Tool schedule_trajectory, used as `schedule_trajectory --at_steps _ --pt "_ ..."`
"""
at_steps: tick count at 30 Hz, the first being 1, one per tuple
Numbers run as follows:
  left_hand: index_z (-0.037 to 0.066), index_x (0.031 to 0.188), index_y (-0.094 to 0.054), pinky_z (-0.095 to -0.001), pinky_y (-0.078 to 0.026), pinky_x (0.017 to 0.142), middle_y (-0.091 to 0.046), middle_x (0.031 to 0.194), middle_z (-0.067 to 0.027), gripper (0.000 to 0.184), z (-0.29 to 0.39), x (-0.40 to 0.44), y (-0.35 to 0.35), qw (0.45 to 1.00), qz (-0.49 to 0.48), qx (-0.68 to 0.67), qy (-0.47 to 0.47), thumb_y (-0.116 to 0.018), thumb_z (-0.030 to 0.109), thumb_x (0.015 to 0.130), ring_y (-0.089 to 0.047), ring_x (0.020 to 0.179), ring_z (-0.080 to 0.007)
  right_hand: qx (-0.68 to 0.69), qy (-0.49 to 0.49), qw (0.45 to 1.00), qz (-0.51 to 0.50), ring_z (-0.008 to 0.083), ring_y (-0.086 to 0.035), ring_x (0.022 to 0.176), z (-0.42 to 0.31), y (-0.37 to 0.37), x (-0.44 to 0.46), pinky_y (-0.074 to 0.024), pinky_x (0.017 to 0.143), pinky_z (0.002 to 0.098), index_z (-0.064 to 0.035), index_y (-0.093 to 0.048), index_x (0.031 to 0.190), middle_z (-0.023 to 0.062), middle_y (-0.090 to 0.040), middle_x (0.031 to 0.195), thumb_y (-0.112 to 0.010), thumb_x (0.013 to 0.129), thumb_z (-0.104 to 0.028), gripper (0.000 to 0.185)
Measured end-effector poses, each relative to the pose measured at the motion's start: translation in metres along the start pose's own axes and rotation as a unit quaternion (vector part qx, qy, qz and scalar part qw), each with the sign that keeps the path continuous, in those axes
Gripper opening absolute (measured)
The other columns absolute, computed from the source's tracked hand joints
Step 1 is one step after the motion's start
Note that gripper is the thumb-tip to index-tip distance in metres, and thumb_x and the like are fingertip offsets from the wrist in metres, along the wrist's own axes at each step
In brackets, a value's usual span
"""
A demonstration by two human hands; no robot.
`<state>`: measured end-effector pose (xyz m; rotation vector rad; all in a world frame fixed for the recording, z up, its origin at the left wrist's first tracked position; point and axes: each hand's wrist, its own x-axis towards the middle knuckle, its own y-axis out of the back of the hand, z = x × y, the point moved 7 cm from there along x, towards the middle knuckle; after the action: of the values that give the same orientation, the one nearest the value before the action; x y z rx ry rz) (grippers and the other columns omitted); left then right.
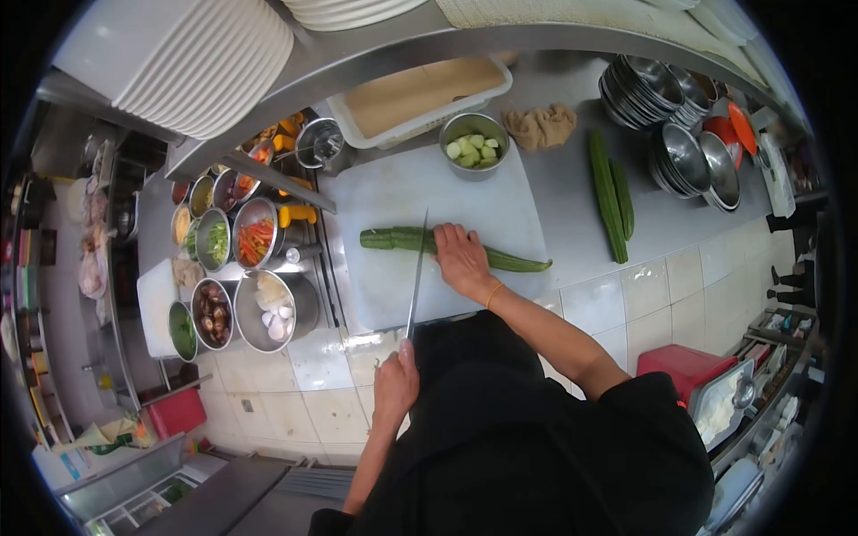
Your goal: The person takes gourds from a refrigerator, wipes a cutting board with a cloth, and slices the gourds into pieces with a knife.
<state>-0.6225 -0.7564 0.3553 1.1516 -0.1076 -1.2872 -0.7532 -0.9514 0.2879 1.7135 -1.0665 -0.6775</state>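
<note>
A long green ridge gourd (514, 261) lies across a white cutting board (375, 299). My right hand (463, 261) presses down on its middle with the fingers curled over it. In my left hand (396, 384) is a kitchen knife (416, 290), gripped by its handle at the board's near edge. Its blade crosses the gourd just left of my right fingers, and the part left of the blade looks scored or cut. At the board's far edge stands a metal bowl (474, 170) with pale green chunks in it.
Two more green gourds (606, 198) lie on the steel counter at right, near a brown cloth (539, 127) and stacked metal bowls (684, 161). A white plastic tub (420, 100) sits behind the board. Metal containers of cut vegetables (256, 241) crowd the left. Stacked plates (210, 71) fill the shelf above.
</note>
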Motion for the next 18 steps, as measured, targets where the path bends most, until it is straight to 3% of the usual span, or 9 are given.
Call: schedule_trajectory --at_steps 6,12,15,18 --pt "-0.010 0.087 -0.067 -0.0593 -0.046 0.083 -0.062 0.088 -0.0384 0.068 0.014 0.064 -0.029 1.000 0.010 0.016 -0.016 -0.032 0.045 0.105 -0.060 0.091 -0.0564 -0.022 0.004 0.999 0.038 0.0261 -0.051 0.110 -0.002 -0.003 -0.002 -0.0413 0.087 0.0428 -0.0007 -0.051 0.127 0.0104 -0.055 0.115 -0.070 0.083 -0.021 0.052" --pt "-0.010 0.090 -0.066 -0.0574 -0.045 0.086 -0.063 0.093 -0.0377 0.069 0.015 0.075 -0.026 0.999 0.009 -0.032 -0.022 -0.032 0.048 0.105 -0.059 0.096 -0.0551 0.077 -0.027 0.995 0.060 0.0308 -0.047 0.117 0.013 0.040 -0.014 -0.0408 0.093 0.0456 0.0000 -0.042 0.139 0.0144 -0.051 0.122 -0.076 0.080 -0.031 0.075" --pt "-0.009 0.093 -0.066 -0.0567 -0.045 0.085 -0.063 0.093 -0.0375 0.069 0.014 0.053 -0.017 0.998 0.005 -0.056 -0.004 -0.031 0.049 0.105 -0.059 0.097 -0.0551 0.007 -0.059 0.998 -0.034 0.0315 -0.045 0.119 0.046 0.053 -0.037 -0.0408 0.093 0.0463 -0.0008 -0.041 0.141 0.0149 -0.050 0.123 -0.077 0.079 -0.035 0.080" --pt "-0.008 0.095 -0.065 -0.0581 -0.044 0.082 -0.063 0.092 -0.0366 0.068 0.016 0.026 -0.008 0.998 0.007 -0.056 -0.009 -0.031 0.050 0.105 -0.058 0.094 -0.0557 0.004 -0.041 0.998 -0.041 0.0316 -0.050 0.112 0.055 0.032 -0.055 -0.0421 0.091 0.0450 -0.0030 -0.048 0.135 0.0145 -0.052 0.118 -0.069 0.086 -0.031 0.060"
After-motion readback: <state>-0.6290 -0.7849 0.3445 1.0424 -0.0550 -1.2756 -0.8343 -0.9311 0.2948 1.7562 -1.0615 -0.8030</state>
